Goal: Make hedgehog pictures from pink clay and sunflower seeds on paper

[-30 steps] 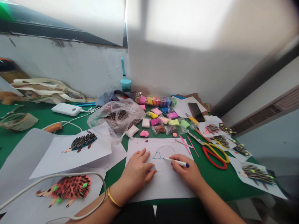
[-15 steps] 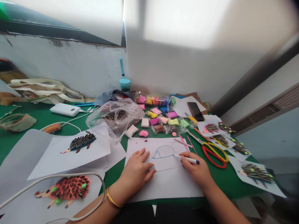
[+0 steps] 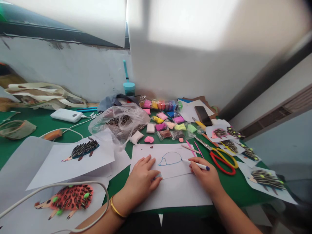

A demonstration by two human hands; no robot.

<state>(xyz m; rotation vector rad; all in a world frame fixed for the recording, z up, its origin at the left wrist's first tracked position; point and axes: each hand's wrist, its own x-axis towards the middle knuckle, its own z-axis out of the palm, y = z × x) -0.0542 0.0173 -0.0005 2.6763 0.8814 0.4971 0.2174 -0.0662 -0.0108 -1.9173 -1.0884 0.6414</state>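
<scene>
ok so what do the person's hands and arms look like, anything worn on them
The left hand and right hand are both bare, with no gloves and no sleeves in view. A thin, smooth, yellow-gold bangle circles the left wrist; nothing shows on the right one. I can make out no rings.

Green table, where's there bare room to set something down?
One bare patch lies between the right hand, the scissors and the nearest right-side hedgehog picture. A narrow strip shows between the left papers and the drawing sheet. Just beyond that sheet, clay packets crowd together.
</scene>
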